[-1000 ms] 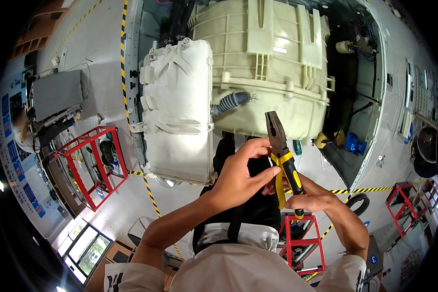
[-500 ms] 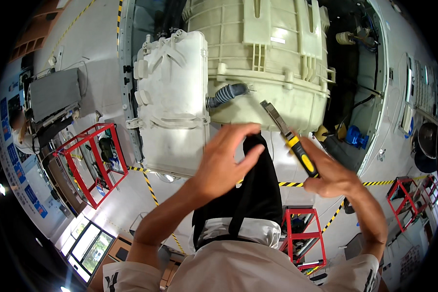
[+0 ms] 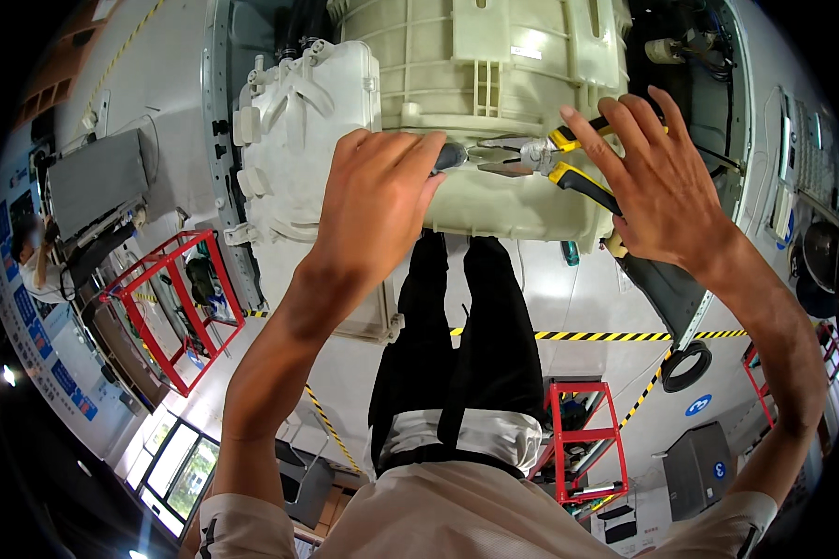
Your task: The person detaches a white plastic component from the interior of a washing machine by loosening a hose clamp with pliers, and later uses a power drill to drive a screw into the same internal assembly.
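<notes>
My left hand [image 3: 375, 200] is closed round a grey corrugated hose, with only the hose end [image 3: 450, 157] showing past the fingertips. Short thin wires stick out of that end. In my right hand [image 3: 667, 191] are pliers [image 3: 534, 156] with black and yellow handles, held spread apart. The jaws are parted and point left, their tips at or very near the wires; whether they touch cannot be made out. Behind both hands is a large cream ribbed plastic tub [image 3: 522, 210]. A white plastic housing [image 3: 312, 140] adjoins it on the left.
A metal cabinet edge [image 3: 216, 140] runs along the left and another [image 3: 744, 186] along the right. Red frame racks [image 3: 182, 312] [image 3: 587, 447] stand on the floor, which carries black and yellow tape [image 3: 606, 336]. Another person [image 3: 42, 261] is at the far left.
My left hand has moved up and closed on the hose. My right hand has moved up and right, turning the pliers level and spreading their handles and jaws.
</notes>
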Demonstrator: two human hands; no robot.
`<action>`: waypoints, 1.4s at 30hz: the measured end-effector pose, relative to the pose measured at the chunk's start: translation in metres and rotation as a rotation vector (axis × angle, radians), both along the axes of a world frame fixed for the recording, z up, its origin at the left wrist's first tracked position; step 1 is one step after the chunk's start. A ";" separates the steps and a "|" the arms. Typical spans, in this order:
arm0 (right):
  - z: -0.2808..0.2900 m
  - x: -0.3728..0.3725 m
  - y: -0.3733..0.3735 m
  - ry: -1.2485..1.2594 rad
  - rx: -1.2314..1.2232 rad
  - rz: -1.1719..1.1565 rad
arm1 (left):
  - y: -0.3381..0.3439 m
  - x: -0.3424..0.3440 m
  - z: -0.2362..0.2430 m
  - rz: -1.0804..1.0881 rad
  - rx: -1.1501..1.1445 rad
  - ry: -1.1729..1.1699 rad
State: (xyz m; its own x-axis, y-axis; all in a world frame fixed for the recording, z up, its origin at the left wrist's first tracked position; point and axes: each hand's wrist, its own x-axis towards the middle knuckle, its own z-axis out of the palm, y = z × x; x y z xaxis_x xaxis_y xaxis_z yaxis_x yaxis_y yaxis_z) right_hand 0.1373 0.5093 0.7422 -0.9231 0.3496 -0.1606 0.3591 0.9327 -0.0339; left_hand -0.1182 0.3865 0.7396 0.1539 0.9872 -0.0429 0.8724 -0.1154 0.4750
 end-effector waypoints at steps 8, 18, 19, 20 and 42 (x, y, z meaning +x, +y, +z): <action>-0.009 -0.015 0.014 0.110 0.053 0.097 | 0.000 -0.002 0.001 0.012 -0.012 -0.021; -0.020 -0.010 0.017 0.131 -0.043 0.040 | 0.004 -0.002 0.003 -0.015 -0.014 -0.015; -0.019 -0.009 0.017 0.119 -0.050 0.033 | 0.004 -0.003 0.002 -0.022 -0.022 -0.003; -0.019 -0.009 0.016 0.108 -0.058 0.026 | 0.005 -0.003 0.002 -0.029 -0.030 0.008; -0.016 -0.011 0.020 0.073 -0.061 0.055 | 0.019 0.000 0.003 -0.077 -0.149 0.167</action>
State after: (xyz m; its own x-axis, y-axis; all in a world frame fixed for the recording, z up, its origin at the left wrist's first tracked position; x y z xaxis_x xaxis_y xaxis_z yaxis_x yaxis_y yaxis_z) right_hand 0.1261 0.5296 0.7259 -0.9505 0.2901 -0.1118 0.3023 0.9462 -0.1151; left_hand -0.1187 0.4052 0.7425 0.2067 0.9538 -0.2182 0.9317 -0.1238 0.3415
